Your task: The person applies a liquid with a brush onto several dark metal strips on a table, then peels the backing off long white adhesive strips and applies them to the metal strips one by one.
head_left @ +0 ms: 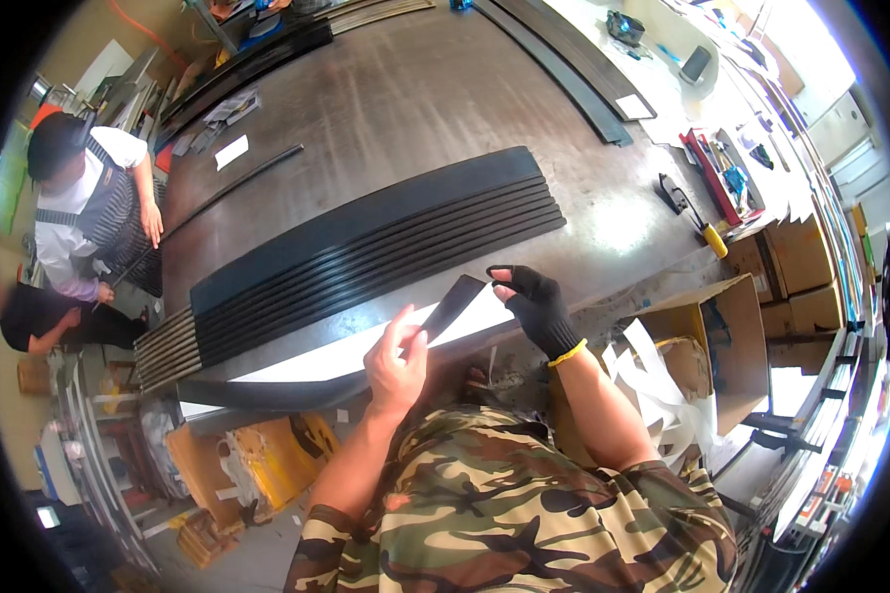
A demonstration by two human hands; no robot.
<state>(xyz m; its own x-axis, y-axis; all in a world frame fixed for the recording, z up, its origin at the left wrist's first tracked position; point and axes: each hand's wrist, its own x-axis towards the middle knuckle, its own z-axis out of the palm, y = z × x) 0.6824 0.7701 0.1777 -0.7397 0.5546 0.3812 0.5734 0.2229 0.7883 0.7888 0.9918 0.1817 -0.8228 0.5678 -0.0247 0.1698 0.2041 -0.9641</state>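
Note:
A long black strip [267, 393] runs along the table's near edge, its end tilted up between my hands. Beside it stretches a white paper-like strip [311, 364]. My left hand [396, 368], bare, pinches the black strip near its raised end. My right hand [538, 308] wears a black glove with bare fingertips and a yellow cuff. Its thumb and forefinger close on the upper corner of the white strip, right by the black strip's tip. Just beyond lies a row of long black ribbed profiles [386, 227], side by side on the metal table [396, 94].
Two people [89, 212] are at the table's left end; one touches a thin dark rod [232, 188]. At right are a yellow-handled tool [712, 239], a red toolbox [722, 178] and an open cardboard box [732, 341] with white strips. More long profiles [564, 74] lie at the far side.

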